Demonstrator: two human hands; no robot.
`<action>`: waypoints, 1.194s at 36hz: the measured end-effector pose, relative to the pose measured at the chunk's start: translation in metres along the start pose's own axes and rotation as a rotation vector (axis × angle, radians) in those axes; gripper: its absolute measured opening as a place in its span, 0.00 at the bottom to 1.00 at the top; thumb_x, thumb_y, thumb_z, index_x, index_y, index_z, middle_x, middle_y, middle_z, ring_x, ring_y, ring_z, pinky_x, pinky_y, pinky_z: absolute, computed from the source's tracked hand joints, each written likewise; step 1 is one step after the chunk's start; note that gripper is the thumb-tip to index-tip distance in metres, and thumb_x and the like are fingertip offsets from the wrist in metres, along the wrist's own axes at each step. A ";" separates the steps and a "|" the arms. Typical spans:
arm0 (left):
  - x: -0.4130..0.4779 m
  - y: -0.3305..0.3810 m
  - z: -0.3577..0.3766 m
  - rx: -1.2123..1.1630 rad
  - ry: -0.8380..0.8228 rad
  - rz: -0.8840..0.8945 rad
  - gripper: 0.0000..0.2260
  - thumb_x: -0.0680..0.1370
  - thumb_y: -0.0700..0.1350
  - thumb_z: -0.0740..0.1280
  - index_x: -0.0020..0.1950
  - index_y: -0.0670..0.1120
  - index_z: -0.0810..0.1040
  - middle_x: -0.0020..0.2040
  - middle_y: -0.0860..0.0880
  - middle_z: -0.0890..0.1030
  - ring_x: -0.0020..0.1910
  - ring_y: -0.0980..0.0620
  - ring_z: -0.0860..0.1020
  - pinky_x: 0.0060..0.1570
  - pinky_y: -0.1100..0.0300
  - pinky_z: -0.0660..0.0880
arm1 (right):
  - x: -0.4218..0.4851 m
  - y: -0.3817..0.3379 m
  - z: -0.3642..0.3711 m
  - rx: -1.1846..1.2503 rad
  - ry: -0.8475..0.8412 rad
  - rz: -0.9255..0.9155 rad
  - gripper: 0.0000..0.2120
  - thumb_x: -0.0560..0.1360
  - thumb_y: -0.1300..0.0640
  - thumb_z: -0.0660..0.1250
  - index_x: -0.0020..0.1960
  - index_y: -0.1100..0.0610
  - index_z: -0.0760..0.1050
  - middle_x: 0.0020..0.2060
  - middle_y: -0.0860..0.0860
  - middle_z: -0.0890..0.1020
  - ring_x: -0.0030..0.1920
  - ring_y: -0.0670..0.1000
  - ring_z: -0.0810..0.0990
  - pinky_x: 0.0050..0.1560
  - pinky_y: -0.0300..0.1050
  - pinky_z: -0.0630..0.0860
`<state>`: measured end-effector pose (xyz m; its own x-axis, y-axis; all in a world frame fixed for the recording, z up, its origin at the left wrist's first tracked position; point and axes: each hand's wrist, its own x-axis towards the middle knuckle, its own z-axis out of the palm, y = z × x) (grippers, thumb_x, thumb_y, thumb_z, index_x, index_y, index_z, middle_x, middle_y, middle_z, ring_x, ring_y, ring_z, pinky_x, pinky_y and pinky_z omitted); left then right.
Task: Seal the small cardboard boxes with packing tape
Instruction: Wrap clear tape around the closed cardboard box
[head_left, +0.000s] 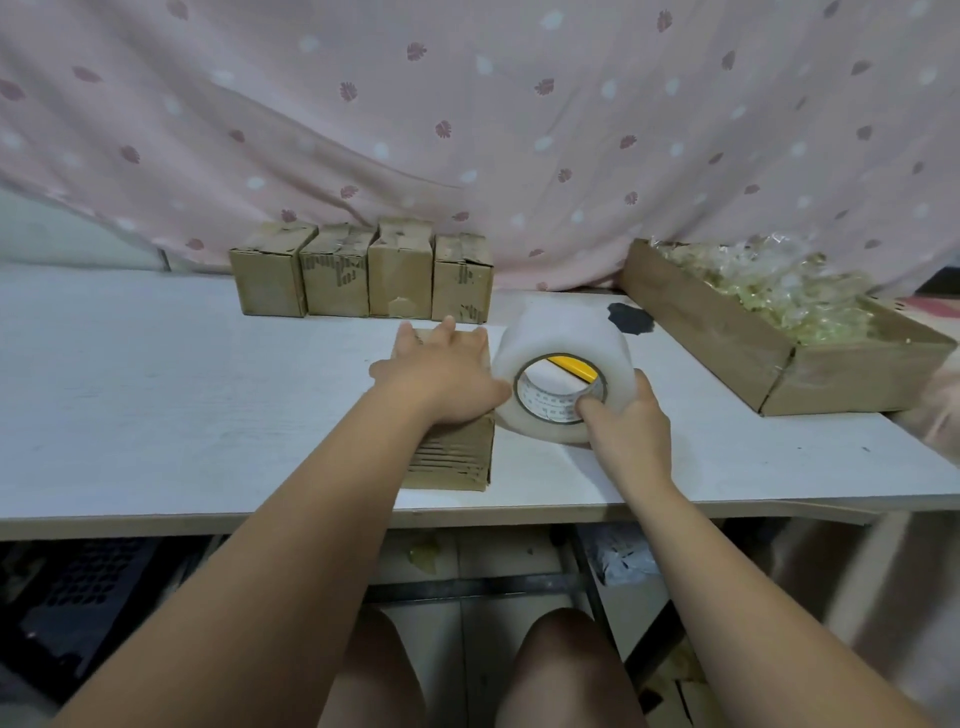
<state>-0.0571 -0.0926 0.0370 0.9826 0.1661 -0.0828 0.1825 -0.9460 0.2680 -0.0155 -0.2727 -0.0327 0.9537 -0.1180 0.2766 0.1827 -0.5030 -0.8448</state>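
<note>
On the table, left hand lies flat, fingers straight, hiding the box top; right hand grips tape roll.

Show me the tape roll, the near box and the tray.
tape roll (561, 332): head view, on its white outer winding.
near box (452, 457): head view, on its near side face.
tray (701, 322): head view, on its left outer wall.

Matt brown cardboard box, frosted translucent plastic tape roll, smooth matt white tabletop, pink cloth curtain
</note>
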 end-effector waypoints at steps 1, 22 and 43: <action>0.002 -0.002 0.000 -0.016 0.005 0.003 0.32 0.77 0.61 0.59 0.78 0.59 0.49 0.80 0.55 0.44 0.77 0.40 0.40 0.69 0.35 0.56 | 0.000 0.000 -0.001 0.003 -0.009 -0.003 0.11 0.74 0.55 0.67 0.54 0.56 0.71 0.39 0.46 0.76 0.42 0.52 0.74 0.35 0.43 0.68; -0.008 -0.027 0.017 -1.252 0.406 0.040 0.27 0.75 0.43 0.68 0.73 0.56 0.66 0.70 0.55 0.70 0.66 0.55 0.70 0.61 0.58 0.66 | 0.038 -0.071 0.009 0.533 -0.033 -0.003 0.09 0.74 0.55 0.72 0.50 0.50 0.72 0.42 0.46 0.79 0.44 0.48 0.78 0.45 0.46 0.75; 0.017 -0.080 0.018 -0.833 0.284 0.029 0.26 0.63 0.69 0.59 0.57 0.62 0.80 0.71 0.62 0.67 0.73 0.53 0.63 0.69 0.44 0.64 | 0.034 -0.103 0.064 0.373 -0.220 -0.021 0.08 0.64 0.55 0.69 0.42 0.53 0.74 0.34 0.50 0.76 0.33 0.52 0.71 0.35 0.47 0.68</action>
<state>-0.0554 -0.0190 -0.0035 0.9381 0.3134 0.1471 0.0139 -0.4586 0.8885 0.0134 -0.1700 0.0348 0.9696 0.0944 0.2259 0.2384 -0.1542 -0.9588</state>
